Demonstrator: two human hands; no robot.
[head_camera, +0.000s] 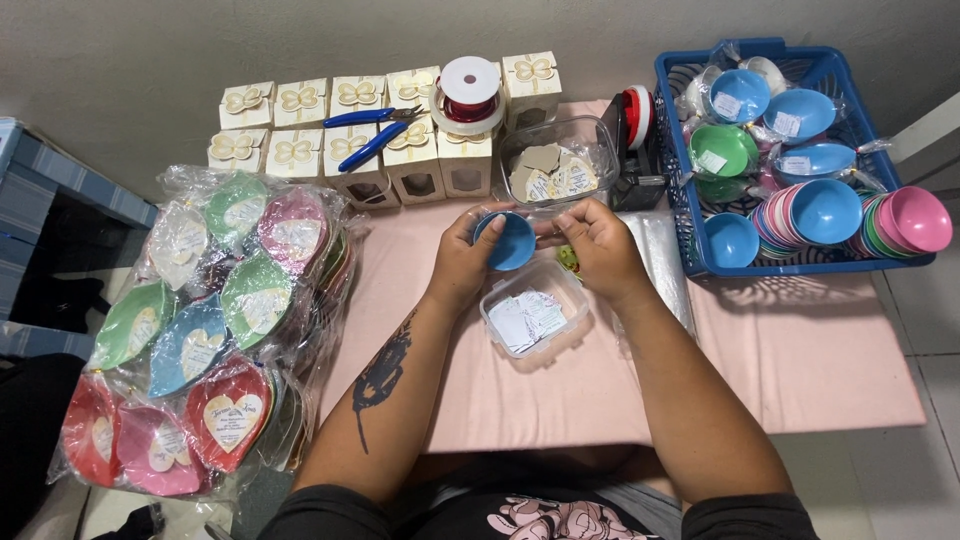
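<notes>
I see my left hand (462, 262) cupping the small blue bowl (506, 241) above the clear tub (535, 318), my right hand (598, 248) pinching its rim; it looks light, stiff, slick plastic, best gripped by the edge.

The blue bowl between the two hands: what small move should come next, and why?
Probably the right hand should reach down to the clear container just below and take one paper label. The left hand already holds the blue bowl with its inside facing up, the right hand's fingertips seem free, and wrapped bowls at left already carry labels.
</notes>
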